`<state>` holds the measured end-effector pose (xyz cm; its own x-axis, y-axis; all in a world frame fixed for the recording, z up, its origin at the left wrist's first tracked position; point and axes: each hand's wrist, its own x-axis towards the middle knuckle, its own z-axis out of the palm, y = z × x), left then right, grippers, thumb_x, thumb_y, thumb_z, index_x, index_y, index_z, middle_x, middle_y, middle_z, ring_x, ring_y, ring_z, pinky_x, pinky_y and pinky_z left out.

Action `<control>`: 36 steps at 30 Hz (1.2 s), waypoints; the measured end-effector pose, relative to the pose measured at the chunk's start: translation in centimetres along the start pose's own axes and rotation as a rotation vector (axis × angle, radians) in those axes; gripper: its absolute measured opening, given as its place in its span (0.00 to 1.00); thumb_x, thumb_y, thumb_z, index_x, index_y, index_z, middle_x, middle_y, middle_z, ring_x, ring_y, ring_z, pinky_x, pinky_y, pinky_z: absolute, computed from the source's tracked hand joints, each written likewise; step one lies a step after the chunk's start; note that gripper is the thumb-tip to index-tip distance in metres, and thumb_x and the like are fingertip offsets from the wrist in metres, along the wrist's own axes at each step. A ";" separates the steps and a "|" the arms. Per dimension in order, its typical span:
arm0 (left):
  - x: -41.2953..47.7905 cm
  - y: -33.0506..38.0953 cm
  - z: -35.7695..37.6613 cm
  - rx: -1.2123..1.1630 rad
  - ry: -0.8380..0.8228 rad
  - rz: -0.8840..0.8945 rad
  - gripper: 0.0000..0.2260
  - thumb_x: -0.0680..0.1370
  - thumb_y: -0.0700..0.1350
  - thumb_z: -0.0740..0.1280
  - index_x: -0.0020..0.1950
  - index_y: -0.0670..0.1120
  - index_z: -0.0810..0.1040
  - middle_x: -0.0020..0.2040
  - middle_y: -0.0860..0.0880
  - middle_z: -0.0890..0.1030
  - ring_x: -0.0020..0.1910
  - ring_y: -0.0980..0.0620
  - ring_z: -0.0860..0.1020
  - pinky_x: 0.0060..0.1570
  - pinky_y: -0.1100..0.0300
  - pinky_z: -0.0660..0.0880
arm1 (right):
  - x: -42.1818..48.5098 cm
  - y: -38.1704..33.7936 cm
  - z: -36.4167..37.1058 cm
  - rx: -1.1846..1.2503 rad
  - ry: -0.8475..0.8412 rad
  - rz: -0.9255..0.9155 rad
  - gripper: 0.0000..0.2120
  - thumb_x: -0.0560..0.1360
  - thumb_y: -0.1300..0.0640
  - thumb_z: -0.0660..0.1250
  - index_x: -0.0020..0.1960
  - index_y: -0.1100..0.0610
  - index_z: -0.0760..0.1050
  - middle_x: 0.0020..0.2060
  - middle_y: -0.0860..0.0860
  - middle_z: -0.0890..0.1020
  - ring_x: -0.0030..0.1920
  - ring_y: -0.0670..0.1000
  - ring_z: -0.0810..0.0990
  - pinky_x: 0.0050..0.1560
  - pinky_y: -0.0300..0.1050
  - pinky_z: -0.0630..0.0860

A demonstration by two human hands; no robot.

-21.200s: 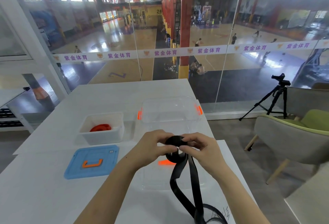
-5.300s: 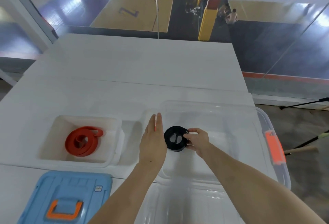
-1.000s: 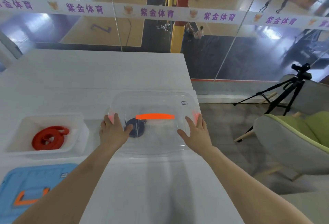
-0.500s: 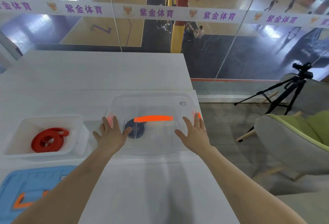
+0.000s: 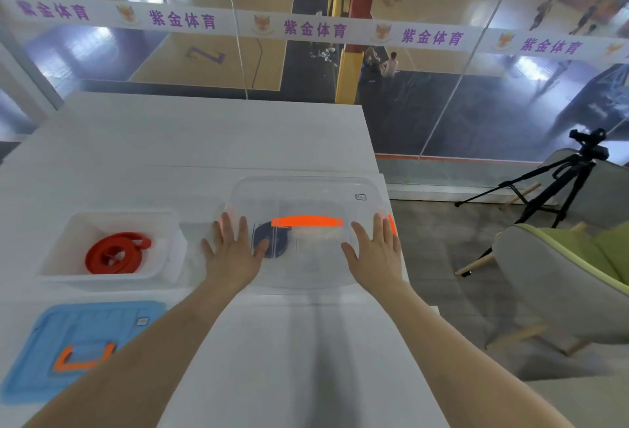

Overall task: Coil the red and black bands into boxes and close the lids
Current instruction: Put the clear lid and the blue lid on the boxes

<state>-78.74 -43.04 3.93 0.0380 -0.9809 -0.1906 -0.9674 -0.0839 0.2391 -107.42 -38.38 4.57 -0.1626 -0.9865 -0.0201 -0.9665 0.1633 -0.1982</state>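
A clear box with its clear lid (image 5: pixel 316 189) on top stands at the table's right side; an orange handle (image 5: pixel 306 222) crosses the lid. The coiled black band (image 5: pixel 272 243) shows through the lid, inside the box. My left hand (image 5: pixel 231 254) lies flat on the lid's left part, fingers straight. My right hand (image 5: pixel 374 254) lies flat on its right part, next to an orange side latch (image 5: pixel 392 223). To the left, a white box (image 5: pixel 68 233) stands without a lid and holds the coiled red band (image 5: pixel 114 254).
A blue lid (image 5: pixel 85 342) with an orange handle lies on the table at the near left. The table's right edge runs just past the clear box. On the floor to the right are a green chair (image 5: pixel 578 284) and a camera tripod (image 5: pixel 558 186).
Over the last second both hands stayed flat on the clear lid, only shifting slightly. Five seconds ago the box was uncovered and my right hand set the black coil inside.
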 end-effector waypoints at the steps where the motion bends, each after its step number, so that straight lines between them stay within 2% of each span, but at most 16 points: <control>1: -1.1 -0.2 0.1 -0.002 0.052 0.056 0.33 0.84 0.64 0.53 0.85 0.50 0.53 0.86 0.41 0.46 0.85 0.38 0.46 0.80 0.34 0.51 | -0.8 -1.2 -0.1 0.020 0.061 -0.039 0.26 0.84 0.38 0.57 0.79 0.46 0.65 0.83 0.61 0.57 0.84 0.64 0.54 0.81 0.63 0.55; 3: -3.2 -0.8 0.2 -0.016 0.121 0.162 0.30 0.85 0.61 0.56 0.84 0.50 0.58 0.86 0.43 0.53 0.85 0.39 0.51 0.80 0.37 0.55 | -2.6 -3.8 -0.1 0.085 0.142 -0.113 0.22 0.83 0.43 0.62 0.75 0.48 0.71 0.81 0.59 0.66 0.81 0.64 0.63 0.78 0.62 0.63; 7: -6.9 -3.8 0.1 -0.034 0.217 0.253 0.26 0.85 0.55 0.59 0.82 0.48 0.64 0.84 0.43 0.62 0.83 0.39 0.59 0.78 0.38 0.62 | -5.8 -9.1 1.2 0.182 0.237 -0.207 0.18 0.80 0.50 0.68 0.68 0.52 0.78 0.74 0.57 0.75 0.75 0.62 0.73 0.72 0.61 0.73; 13: -11.1 -12.7 0.0 -0.021 0.232 0.232 0.24 0.84 0.53 0.64 0.79 0.46 0.71 0.80 0.42 0.69 0.81 0.38 0.65 0.76 0.36 0.66 | -10.6 -18.0 3.9 0.211 0.213 -0.322 0.17 0.80 0.50 0.65 0.69 0.49 0.75 0.72 0.54 0.76 0.74 0.58 0.73 0.74 0.54 0.71; 21: -13.7 -30.2 -1.1 -0.046 0.069 0.101 0.24 0.85 0.53 0.63 0.79 0.46 0.69 0.81 0.43 0.68 0.80 0.39 0.66 0.76 0.40 0.67 | -17.1 -32.2 10.0 0.189 0.070 -0.291 0.17 0.78 0.52 0.71 0.66 0.51 0.79 0.69 0.54 0.79 0.70 0.58 0.78 0.66 0.53 0.78; 25: -13.8 -38.5 -1.8 -0.021 -0.028 0.075 0.25 0.85 0.54 0.61 0.81 0.48 0.66 0.83 0.44 0.64 0.82 0.41 0.63 0.79 0.44 0.64 | -19.8 -38.9 12.5 0.191 -0.031 -0.196 0.19 0.81 0.51 0.67 0.71 0.51 0.77 0.73 0.52 0.76 0.75 0.56 0.73 0.70 0.52 0.73; 30: -12.8 -46.1 -1.7 -0.029 -0.054 0.024 0.23 0.82 0.52 0.68 0.75 0.44 0.75 0.75 0.38 0.75 0.73 0.35 0.74 0.66 0.38 0.76 | -21.0 -44.4 15.2 0.156 -0.166 -0.153 0.21 0.82 0.49 0.63 0.75 0.50 0.72 0.76 0.52 0.72 0.77 0.55 0.68 0.72 0.51 0.71; 32: -12.2 -47.7 -1.9 -0.033 -0.091 0.016 0.24 0.84 0.53 0.64 0.78 0.44 0.71 0.78 0.38 0.71 0.75 0.36 0.71 0.69 0.39 0.73 | -21.0 -45.8 16.1 0.139 -0.237 -0.115 0.23 0.83 0.48 0.62 0.77 0.49 0.68 0.78 0.52 0.68 0.78 0.54 0.65 0.74 0.50 0.69; 36: -9.9 -50.0 -0.9 -0.042 -0.229 -0.022 0.27 0.87 0.56 0.55 0.84 0.48 0.57 0.83 0.39 0.59 0.82 0.40 0.60 0.76 0.44 0.64 | -19.9 -47.2 18.3 0.124 -0.338 -0.061 0.25 0.84 0.47 0.61 0.80 0.49 0.64 0.80 0.54 0.64 0.79 0.55 0.63 0.76 0.51 0.68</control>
<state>-30.50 -29.24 -5.30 -0.0040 -0.9137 -0.4064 -0.9555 -0.1165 0.2711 -54.96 -26.68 -3.62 -0.0104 -0.9462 -0.3233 -0.9374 0.1217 -0.3263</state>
